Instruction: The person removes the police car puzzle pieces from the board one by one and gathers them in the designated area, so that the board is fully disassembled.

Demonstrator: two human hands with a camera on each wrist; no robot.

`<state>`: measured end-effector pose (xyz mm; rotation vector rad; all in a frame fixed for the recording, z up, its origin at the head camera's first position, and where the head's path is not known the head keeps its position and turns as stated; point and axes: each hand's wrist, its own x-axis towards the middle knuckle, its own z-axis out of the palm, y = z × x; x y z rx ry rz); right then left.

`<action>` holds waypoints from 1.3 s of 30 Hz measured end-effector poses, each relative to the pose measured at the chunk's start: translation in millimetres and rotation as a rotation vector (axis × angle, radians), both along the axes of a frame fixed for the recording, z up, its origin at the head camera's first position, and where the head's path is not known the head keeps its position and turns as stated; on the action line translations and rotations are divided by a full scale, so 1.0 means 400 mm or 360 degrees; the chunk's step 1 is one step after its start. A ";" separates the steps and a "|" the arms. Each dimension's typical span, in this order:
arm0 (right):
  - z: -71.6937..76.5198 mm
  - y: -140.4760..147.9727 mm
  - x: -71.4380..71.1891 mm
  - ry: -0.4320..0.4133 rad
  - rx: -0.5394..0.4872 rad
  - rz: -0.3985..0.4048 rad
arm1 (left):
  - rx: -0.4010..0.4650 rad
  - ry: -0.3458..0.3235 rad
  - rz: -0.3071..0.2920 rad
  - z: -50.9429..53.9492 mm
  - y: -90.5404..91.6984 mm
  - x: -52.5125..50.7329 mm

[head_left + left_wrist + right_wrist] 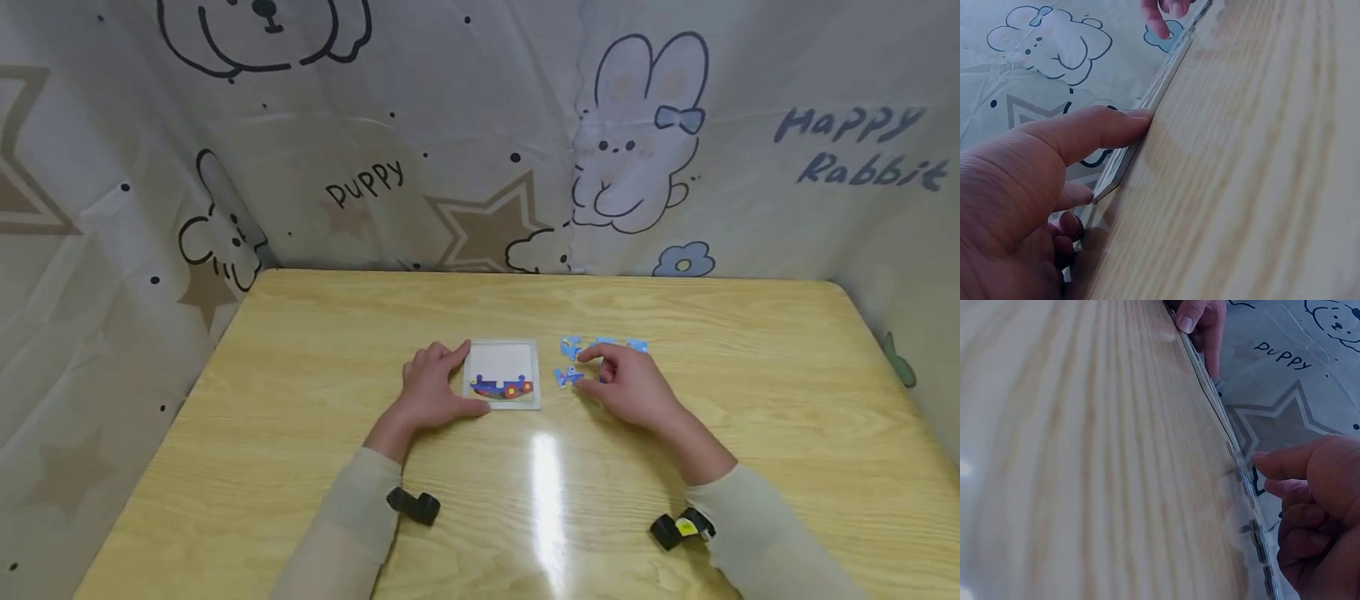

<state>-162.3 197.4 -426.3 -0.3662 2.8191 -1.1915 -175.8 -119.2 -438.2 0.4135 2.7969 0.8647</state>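
Note:
A square white puzzle tray [538,375] lies on the table, its lower part filled by a joined strip of blue pieces with red-and-yellow wheels [504,388]. My left hand [435,387] holds the tray at its left side, thumb on the near edge and index finger at the far left corner. To the right, my right hand [633,383] hovers by the loose jigsaw pieces, thumb and index finger apart, the others curled. Two pieces, an upper one [570,346] and a lower one [566,378], lie near those fingertips. In the right wrist view nothing shows between the fingers.
More blue jigsaw pieces [637,345] lie behind my right hand, partly hidden by it. The wooden table [337,333] meets a printed cloth [480,108] at its back edge. A bright reflection crosses the tabletop in front of the tray.

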 end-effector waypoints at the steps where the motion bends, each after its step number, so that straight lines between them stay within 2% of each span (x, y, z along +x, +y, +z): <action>1: -0.001 -0.006 -0.004 -0.0012 0.0000 0.0015 | -0.0003 0.0000 0.0003 -0.001 0.000 0.000; 7: -0.008 -0.026 -0.017 -0.0038 0.0075 0.0068 | 0.0000 -0.0017 0.0009 -0.004 0.000 -0.001; 14: -0.013 -0.024 -0.022 -0.0009 0.0161 0.0021 | 0.0001 -0.0007 -0.0017 -0.001 0.003 -0.007; 22: -0.004 -0.017 -0.012 -0.0072 0.0170 -0.0047 | -0.0023 -0.0017 -0.0014 -0.006 0.002 -0.006; 27: -0.007 -0.031 0.003 -0.0031 0.0073 -0.0084 | -0.0014 -0.0026 -0.0011 -0.010 0.003 0.002; 30: -0.006 -0.063 0.016 -0.0009 -0.0038 -0.0026 | -0.0007 -0.0056 -0.0010 -0.012 0.003 0.009; 33: 0.000 -0.108 0.021 -0.0001 -0.0130 0.0085 | -0.0020 -0.0064 -0.0001 -0.012 0.000 0.012; 39: 0.011 -0.189 -0.005 -0.0023 -0.0209 0.0234 | -0.0041 0.0008 -0.0016 -0.004 0.002 -0.001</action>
